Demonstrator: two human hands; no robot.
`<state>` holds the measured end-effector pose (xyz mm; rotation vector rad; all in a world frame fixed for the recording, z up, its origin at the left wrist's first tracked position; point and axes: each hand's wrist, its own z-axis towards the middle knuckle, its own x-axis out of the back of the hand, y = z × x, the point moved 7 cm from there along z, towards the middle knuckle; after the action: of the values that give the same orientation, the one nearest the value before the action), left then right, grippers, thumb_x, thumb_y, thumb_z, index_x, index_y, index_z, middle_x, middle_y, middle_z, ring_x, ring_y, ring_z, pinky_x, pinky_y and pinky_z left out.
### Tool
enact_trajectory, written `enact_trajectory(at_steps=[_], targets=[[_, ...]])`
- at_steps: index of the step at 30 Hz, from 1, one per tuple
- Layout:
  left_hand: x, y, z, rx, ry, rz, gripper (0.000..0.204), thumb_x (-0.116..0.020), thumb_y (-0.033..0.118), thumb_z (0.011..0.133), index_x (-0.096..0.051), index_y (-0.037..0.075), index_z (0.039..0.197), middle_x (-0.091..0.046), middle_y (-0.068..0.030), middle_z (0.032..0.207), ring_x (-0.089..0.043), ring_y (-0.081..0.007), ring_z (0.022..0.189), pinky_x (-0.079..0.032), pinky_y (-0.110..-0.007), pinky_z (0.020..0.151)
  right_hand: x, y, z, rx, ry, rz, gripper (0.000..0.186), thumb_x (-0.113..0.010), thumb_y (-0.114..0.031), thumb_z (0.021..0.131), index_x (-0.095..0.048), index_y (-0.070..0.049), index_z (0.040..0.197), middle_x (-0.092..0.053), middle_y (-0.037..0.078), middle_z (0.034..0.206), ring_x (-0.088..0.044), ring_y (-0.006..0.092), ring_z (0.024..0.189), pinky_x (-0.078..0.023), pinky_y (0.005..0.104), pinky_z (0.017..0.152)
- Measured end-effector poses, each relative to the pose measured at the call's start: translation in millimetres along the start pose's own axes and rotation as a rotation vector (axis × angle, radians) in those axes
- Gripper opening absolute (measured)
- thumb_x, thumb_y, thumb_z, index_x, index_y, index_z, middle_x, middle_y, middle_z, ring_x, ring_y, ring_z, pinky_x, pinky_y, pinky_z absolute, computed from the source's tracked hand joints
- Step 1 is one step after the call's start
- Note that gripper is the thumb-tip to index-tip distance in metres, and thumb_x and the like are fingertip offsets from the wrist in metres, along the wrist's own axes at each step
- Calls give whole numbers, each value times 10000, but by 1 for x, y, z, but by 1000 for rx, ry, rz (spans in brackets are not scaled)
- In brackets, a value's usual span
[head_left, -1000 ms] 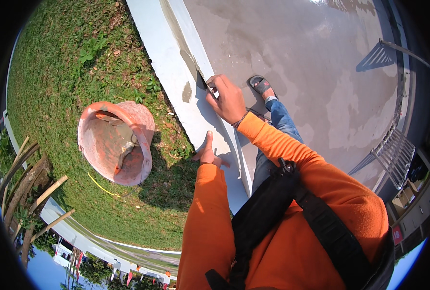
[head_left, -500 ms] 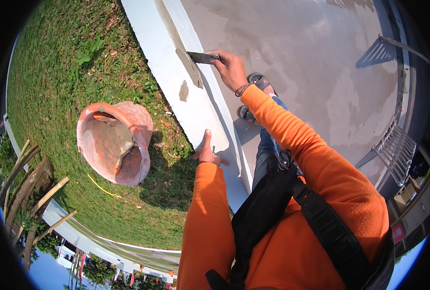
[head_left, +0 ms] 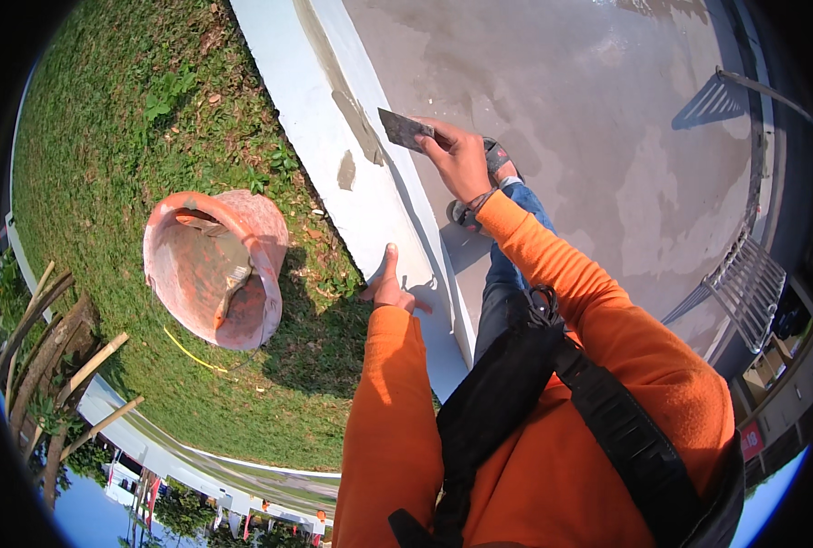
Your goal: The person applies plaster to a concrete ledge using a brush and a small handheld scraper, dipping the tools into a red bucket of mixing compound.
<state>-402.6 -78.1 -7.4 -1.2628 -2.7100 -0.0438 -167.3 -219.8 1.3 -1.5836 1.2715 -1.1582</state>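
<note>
My right hand grips a dark flat blade, raised beside a white ledge near a strip of wet grey mortar. My left hand rests at the ledge's lower part, thumb raised and fingers apart, holding nothing. A smaller grey patch marks the ledge's face. Left of the ledge, on the grass, lies a stained pink-orange bucket, opening toward me, with a brush in it.
Grass borders the ledge on the left, with sticks and logs lower left and a yellow cord. Right of it is a grey floor with my sandalled feet, and metal racks along the far edge.
My right hand rose along the ledge with the blade, then drew slightly right and down from the mortar. My feet shifted. My left hand stays about where it was.
</note>
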Motion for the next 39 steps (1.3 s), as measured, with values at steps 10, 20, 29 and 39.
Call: enact_trajectory(at_steps=[10, 20, 29, 39], targets=[[0, -6, 15, 50, -134, -22, 853, -634, 660, 769, -382, 151, 1405, -478, -71, 1384, -443, -391, 1225, -286, -785, 781, -27, -39, -13, 352, 12, -266, 322, -617, -30, 813, -668, -78, 1127, -671, 131, 1006, -663, 249, 767, -544, 311, 687], [26, -25, 70, 29, -87, -60, 906, -710, 664, 685, -414, 190, 1399, -459, -107, 1395, -407, -463, 1221, -193, -846, 773, 9, 25, -17, -252, -57, -180, 249, -624, -149, 802, -675, 23, 975, -676, 169, 764, -659, 209, 610, -513, 297, 575], [25, -23, 61, 12, 37, -104, 918, -731, 634, 688, -407, 142, 1392, -450, -128, 1398, -453, -492, 1162, -226, -836, 780, -18, 24, 17, -630, -213, 293, 276, -632, -184, 829, -648, 78, 915, -660, 98, 805, -650, 151, 672, -540, 277, 634], [4, -1, 3, -5, -23, 87, 971, -662, 694, 711, -359, 90, 1408, -516, -147, 1295, -535, -414, 1025, -427, -646, 642, -18, 11, 71, -496, -128, 318, 260, -597, -180, 859, -646, 61, 945, -659, 78, 821, -643, 145, 670, -533, 271, 625]])
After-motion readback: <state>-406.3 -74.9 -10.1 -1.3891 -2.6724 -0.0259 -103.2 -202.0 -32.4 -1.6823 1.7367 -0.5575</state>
